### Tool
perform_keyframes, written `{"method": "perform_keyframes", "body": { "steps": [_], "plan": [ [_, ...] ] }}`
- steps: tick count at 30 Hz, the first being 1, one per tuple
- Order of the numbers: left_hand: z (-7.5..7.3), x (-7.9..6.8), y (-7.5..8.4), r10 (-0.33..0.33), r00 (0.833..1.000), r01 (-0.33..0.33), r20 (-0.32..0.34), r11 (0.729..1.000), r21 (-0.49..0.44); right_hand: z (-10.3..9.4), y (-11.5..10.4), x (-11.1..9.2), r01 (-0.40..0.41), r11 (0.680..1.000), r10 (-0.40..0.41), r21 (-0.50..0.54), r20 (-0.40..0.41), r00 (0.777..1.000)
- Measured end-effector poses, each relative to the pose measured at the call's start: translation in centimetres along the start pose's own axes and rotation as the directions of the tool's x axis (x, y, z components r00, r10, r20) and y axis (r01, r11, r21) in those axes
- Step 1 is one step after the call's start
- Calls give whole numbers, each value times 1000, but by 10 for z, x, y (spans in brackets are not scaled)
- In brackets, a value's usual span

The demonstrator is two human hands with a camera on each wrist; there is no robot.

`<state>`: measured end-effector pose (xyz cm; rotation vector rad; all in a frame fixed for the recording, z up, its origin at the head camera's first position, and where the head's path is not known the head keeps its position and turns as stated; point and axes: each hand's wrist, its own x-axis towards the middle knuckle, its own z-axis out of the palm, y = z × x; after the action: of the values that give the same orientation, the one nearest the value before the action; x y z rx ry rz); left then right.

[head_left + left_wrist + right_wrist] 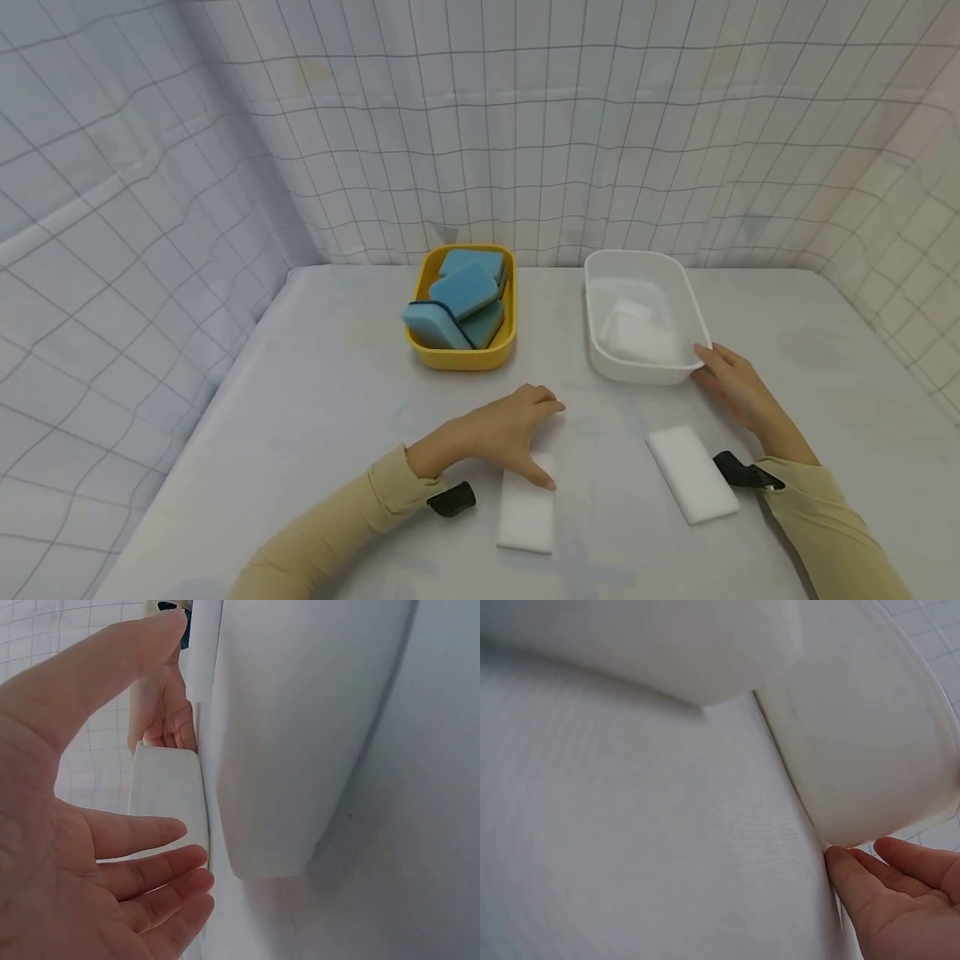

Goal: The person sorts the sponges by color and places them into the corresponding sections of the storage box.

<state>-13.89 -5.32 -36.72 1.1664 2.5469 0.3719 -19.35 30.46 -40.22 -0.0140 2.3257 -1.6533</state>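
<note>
My left hand (506, 427) is spread over the far end of a white rectangular sponge block (527, 517), thumb apart from the fingers and nothing held. The left wrist view shows this hand (112, 825) open beside the large, close block (292, 735). At the near right corner of a white plastic tub (615, 371), my right hand (738, 387) grips with a fingertip over the rim and others low on the outside. Its fingers (855, 877) are against the tub's outer wall (870, 750) in the right wrist view. White pieces (637, 333) lie inside the tub.
A yellow tub (465, 360) left of the white one holds several blue sponges (465, 287), one crossed by a dark band. Another white sponge block (693, 475) lies near the right wrist. White gridded curtains (525, 125) stand behind and beside the table (322, 375).
</note>
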Motion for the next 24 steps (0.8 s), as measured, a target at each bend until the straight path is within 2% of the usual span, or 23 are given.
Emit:
{"method": "perform_keyframes", "body": {
  "steps": [6, 17, 24],
  "plan": [
    [3, -4, 1, -31, 999, 31, 34, 1000, 0, 0, 0, 0, 5, 1000, -5, 5, 1, 1000],
    [9, -15, 2, 4, 999, -6, 42, 998, 70, -1, 0, -2, 15, 998, -16, -57, -4, 1000],
    [8, -23, 6, -20, 997, 15, 73, 997, 76, 0, 0, -2, 10, 999, -10, -33, -2, 1000]
  ]
}}
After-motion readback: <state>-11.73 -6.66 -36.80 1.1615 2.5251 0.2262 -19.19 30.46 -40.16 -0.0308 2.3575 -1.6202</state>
